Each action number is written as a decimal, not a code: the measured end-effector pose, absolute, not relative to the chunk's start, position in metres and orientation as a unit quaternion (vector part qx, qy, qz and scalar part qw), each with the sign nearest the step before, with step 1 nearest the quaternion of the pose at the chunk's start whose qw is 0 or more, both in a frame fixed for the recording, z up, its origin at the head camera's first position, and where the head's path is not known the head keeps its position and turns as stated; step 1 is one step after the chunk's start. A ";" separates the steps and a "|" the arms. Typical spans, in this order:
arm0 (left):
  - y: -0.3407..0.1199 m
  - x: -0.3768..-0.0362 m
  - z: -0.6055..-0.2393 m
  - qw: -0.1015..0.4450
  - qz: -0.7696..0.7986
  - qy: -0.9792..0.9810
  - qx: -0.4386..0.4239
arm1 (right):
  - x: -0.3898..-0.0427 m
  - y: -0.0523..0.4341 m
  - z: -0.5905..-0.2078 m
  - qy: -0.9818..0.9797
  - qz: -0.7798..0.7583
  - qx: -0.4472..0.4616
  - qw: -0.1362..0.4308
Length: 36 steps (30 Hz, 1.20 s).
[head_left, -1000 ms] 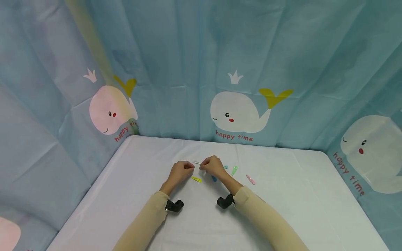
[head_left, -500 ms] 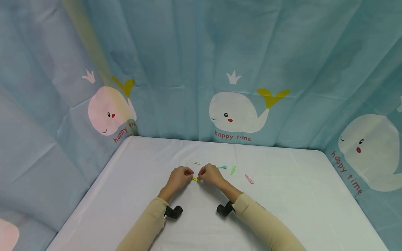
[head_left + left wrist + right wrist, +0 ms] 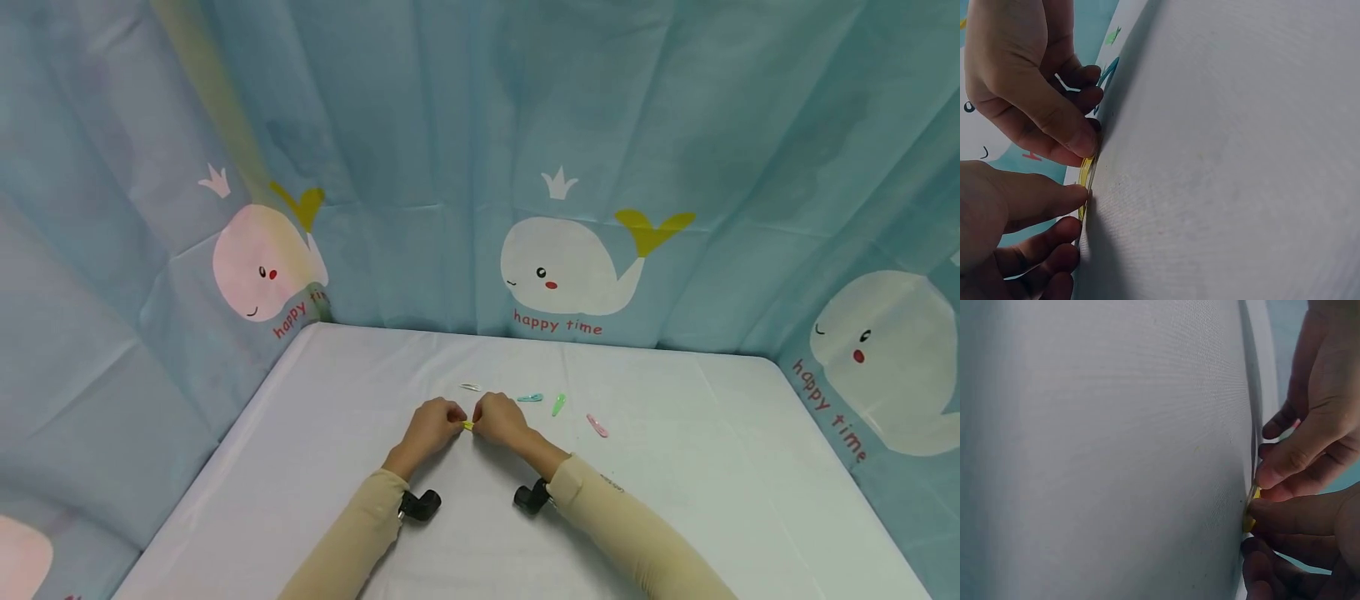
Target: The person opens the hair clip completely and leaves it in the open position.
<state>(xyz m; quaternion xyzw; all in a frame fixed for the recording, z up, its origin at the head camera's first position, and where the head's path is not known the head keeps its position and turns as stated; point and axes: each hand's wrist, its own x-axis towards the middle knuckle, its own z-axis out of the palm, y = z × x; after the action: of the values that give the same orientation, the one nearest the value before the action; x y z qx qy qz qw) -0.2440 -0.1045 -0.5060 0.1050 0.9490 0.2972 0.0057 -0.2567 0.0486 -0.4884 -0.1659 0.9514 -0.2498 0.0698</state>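
A small yellow snap hair clip (image 3: 468, 425) is pinched from both ends just above the white tabletop. My left hand (image 3: 432, 426) holds its left end between thumb and fingers; in the left wrist view this hand is the lower one, with the yellow strip plain between the fingertips. My right hand (image 3: 499, 418) pinches the other end and shows at the bottom of the right wrist view (image 3: 1310, 528). The fingers cover both ends of the clip. Behind the hands lies a thin silvery-white hair clip (image 3: 470, 387).
Right of the hands lie a teal hair clip (image 3: 530, 397), a light green one (image 3: 558, 405) and a pink one (image 3: 597, 425). A white cloth covers the table (image 3: 712, 483). Blue curtains (image 3: 405, 167) with whale prints stand behind and beside it.
Both hands have left the silvery-white clip, which now lies behind them, and have come nearer to me onto the yellow clip. The blue clip seen earlier is out of sight near the right hand.
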 end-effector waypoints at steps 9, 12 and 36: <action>-0.104 -0.244 -0.503 0.001 0.302 0.947 0.106 | -0.257 0.050 -0.489 0.945 -0.271 -0.173 0.063; -0.103 -0.243 -0.501 0.004 0.316 0.943 0.106 | -0.257 0.053 -0.488 0.941 -0.285 -0.171 0.058; -0.093 -0.239 -0.491 -0.032 0.413 0.899 0.140 | -0.261 0.095 -0.485 0.859 -0.481 -0.154 0.085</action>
<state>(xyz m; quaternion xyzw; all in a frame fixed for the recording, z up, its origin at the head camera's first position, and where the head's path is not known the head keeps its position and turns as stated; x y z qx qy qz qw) -0.2388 -0.0931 -0.4911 0.1404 0.8993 0.4130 -0.0316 -0.2614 0.0945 -0.4845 -0.1543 0.8588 -0.4810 0.0850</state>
